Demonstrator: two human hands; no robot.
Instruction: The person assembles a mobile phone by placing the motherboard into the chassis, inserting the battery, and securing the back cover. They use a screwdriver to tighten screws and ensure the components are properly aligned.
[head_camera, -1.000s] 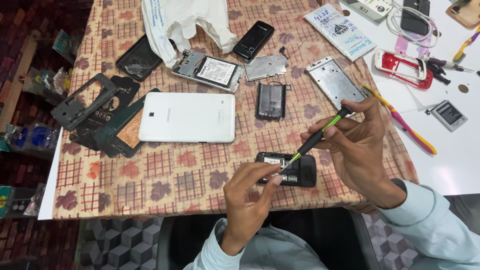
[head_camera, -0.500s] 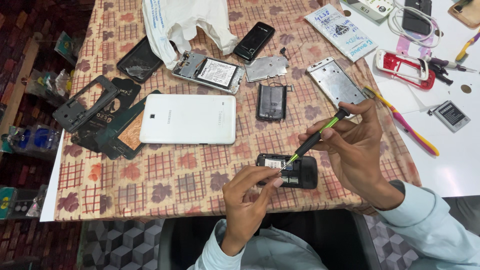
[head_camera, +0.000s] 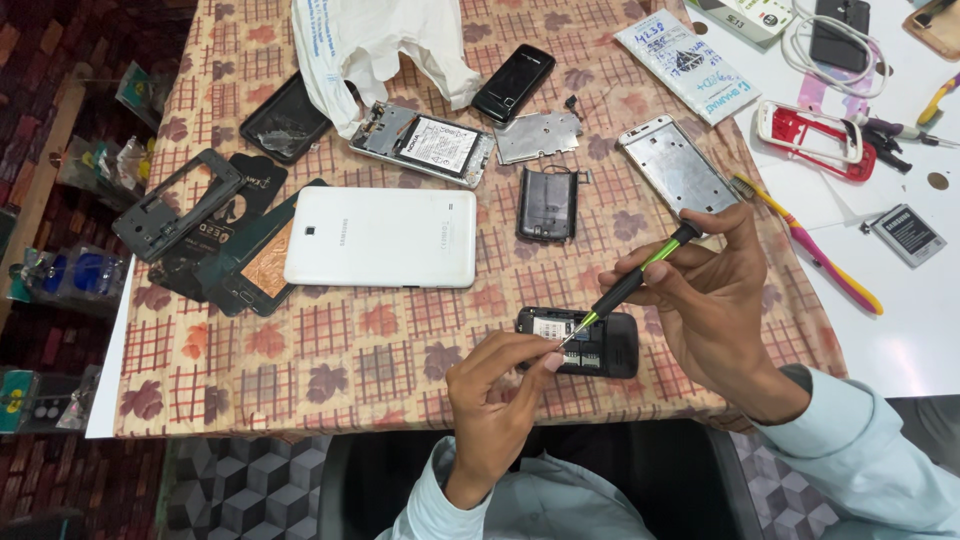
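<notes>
so from my feed, the small black phone (head_camera: 580, 342) lies opened up on the checked cloth of the tabletop (head_camera: 330, 350), just in front of the white tablet (head_camera: 382, 237) and off to its right. my right hand (head_camera: 715, 300) is closed around a green and black screwdriver (head_camera: 632, 283), tip down inside the phone's open back. my left hand (head_camera: 500, 390) is pinched narrow at the near edge of that phone, fingertips right by the screwdriver tip; can't tell if it's gripping anything tiny. beyond the tablet there's an opened phone with its battery showing (head_camera: 425, 145), and right of the tablet a black back cover (head_camera: 547, 203) and a bare metal frame (head_camera: 672, 168).
</notes>
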